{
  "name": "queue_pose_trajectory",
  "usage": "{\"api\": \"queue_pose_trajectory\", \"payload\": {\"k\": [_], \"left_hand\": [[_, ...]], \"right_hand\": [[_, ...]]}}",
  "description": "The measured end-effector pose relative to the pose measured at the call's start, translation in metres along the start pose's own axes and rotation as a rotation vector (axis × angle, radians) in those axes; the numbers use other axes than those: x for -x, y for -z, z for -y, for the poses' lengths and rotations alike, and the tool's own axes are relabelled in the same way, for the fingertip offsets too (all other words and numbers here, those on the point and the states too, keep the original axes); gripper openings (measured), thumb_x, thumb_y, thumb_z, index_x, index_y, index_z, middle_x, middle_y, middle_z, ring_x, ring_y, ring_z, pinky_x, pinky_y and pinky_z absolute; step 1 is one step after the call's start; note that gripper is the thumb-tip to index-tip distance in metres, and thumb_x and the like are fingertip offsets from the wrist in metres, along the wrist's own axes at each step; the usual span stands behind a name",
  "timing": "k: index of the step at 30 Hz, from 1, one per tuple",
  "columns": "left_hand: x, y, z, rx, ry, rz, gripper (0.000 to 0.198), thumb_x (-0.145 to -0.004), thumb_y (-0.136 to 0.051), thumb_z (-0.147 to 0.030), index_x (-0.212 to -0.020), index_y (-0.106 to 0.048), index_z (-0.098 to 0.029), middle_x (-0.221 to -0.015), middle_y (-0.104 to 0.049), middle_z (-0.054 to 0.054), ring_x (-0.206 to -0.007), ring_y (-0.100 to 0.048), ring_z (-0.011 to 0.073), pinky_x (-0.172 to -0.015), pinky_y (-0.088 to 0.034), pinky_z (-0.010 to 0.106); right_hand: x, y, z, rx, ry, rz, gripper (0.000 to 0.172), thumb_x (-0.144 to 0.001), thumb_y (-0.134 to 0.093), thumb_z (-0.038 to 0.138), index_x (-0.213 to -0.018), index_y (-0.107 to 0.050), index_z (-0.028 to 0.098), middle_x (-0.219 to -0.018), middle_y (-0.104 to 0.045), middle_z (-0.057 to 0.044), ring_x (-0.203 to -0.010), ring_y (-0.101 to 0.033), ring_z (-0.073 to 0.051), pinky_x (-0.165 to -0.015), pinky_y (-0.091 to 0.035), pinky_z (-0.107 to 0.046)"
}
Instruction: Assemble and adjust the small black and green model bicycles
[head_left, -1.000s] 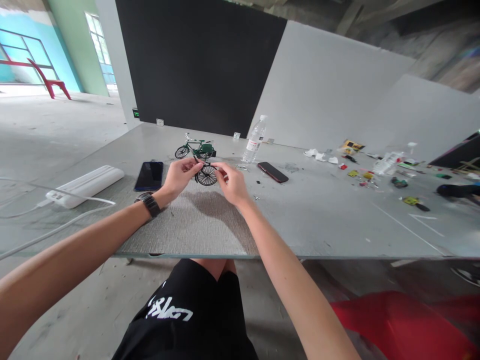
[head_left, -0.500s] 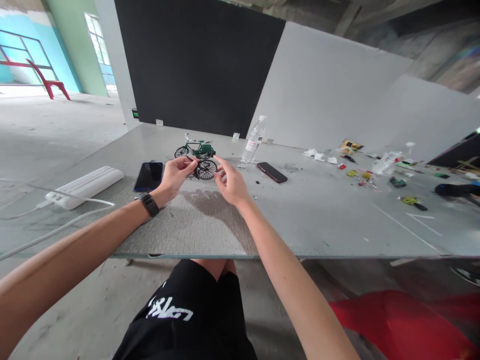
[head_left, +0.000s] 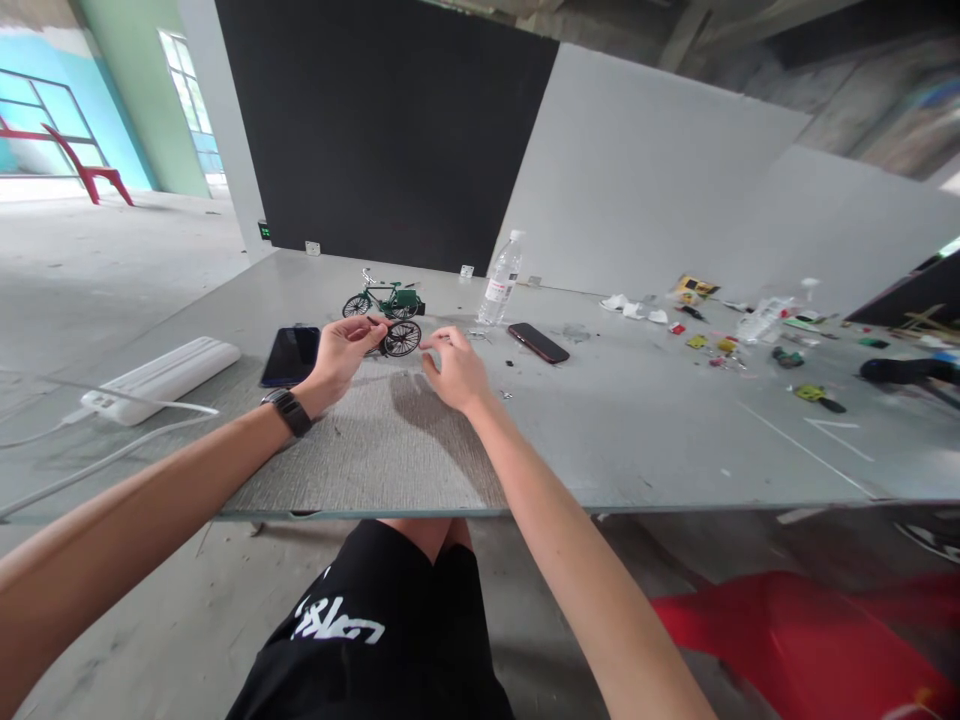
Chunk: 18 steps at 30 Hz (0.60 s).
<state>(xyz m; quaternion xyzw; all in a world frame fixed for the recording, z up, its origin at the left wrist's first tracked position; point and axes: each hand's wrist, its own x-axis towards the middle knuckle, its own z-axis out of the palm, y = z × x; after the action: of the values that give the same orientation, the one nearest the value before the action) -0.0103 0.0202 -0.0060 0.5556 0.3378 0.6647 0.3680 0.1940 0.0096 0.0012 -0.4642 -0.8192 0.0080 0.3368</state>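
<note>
My left hand pinches a thin black fork with a small spoked black wheel on its end, held just above the grey table. A dark watch sits on that wrist. My right hand hovers just right of the wheel, fingers curled loosely and apart, holding nothing that I can see. Behind the wheel a finished green model bicycle stands upright on the table.
A dark phone lies left of my left hand, and a white power strip with cables lies further left. A water bottle and a second phone sit behind my right hand. Small coloured parts are scattered at the far right.
My right hand has let go of the wheel and drawn back a little toward me. The left hand keeps the wheel part and has lowered it slightly.
</note>
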Motion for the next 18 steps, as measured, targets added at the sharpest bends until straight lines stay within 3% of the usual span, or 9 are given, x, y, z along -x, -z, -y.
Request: {"api": "queue_pose_trajectory", "payload": {"k": [5,8,12,15,16,18], "left_hand": [[0.0004,-0.0009,-0.0004,0.057,0.014,0.010,0.022,-0.072,-0.085,-0.036,-0.078,-0.076,-0.017,-0.093,-0.076,0.007,-0.074,-0.062,0.0134,-0.067,-0.049,0.027],[0.0011,-0.0025,-0.0010,0.069,0.003,0.002,0.022,-0.070,-0.086,-0.036,-0.076,-0.076,-0.017,-0.092,-0.077,0.007,-0.072,-0.061,0.0134,-0.065,-0.048,0.027],[0.0018,-0.0028,-0.0016,0.040,0.001,0.008,0.022,-0.072,-0.084,-0.037,-0.076,-0.076,-0.017,-0.093,-0.076,0.007,-0.071,-0.060,0.0138,-0.065,-0.048,0.028],[0.0020,-0.0016,-0.0022,0.026,0.012,0.017,0.025,-0.072,-0.083,-0.040,-0.080,-0.076,-0.017,-0.094,-0.076,0.007,-0.073,-0.061,0.0143,-0.066,-0.048,0.028],[0.0021,-0.0013,-0.0026,0.020,0.017,0.017,0.027,-0.072,-0.083,-0.042,-0.080,-0.076,-0.017,-0.094,-0.076,0.007,-0.073,-0.061,0.0143,-0.066,-0.048,0.028],[0.0031,-0.0015,-0.0035,0.005,0.031,0.031,0.030,-0.072,-0.082,-0.044,-0.080,-0.076,-0.016,-0.095,-0.076,0.008,-0.072,-0.061,0.0142,-0.066,-0.048,0.028]], "right_hand": [[0.0004,0.0035,0.0025,0.044,0.006,0.022,0.051,-0.097,-0.048,0.025,-0.148,-0.047,0.025,-0.129,-0.057,-0.012,-0.107,-0.059,-0.027,-0.077,-0.052,-0.036],[0.0004,0.0042,0.0032,0.062,-0.022,0.074,0.036,-0.098,-0.048,0.027,-0.131,-0.061,0.022,-0.126,-0.059,-0.012,-0.105,-0.061,-0.027,-0.077,-0.052,-0.036],[0.0008,0.0038,0.0024,0.041,-0.013,0.023,0.039,-0.098,-0.050,0.027,-0.136,-0.056,0.021,-0.128,-0.058,-0.012,-0.106,-0.061,-0.026,-0.079,-0.053,-0.037],[0.0009,0.0027,0.0013,0.034,-0.009,0.051,0.028,-0.099,-0.050,0.037,-0.116,-0.065,0.022,-0.123,-0.061,-0.011,-0.100,-0.063,-0.025,-0.079,-0.052,-0.037],[0.0008,0.0021,0.0009,0.025,-0.024,0.047,0.029,-0.099,-0.050,0.042,-0.111,-0.066,0.021,-0.121,-0.062,-0.012,-0.100,-0.064,-0.026,-0.079,-0.052,-0.038],[0.0000,0.0001,0.0005,-0.060,-0.055,0.003,0.040,-0.096,-0.055,0.052,-0.120,-0.061,0.020,-0.120,-0.064,-0.013,-0.101,-0.065,-0.028,-0.080,-0.053,-0.041]]}}
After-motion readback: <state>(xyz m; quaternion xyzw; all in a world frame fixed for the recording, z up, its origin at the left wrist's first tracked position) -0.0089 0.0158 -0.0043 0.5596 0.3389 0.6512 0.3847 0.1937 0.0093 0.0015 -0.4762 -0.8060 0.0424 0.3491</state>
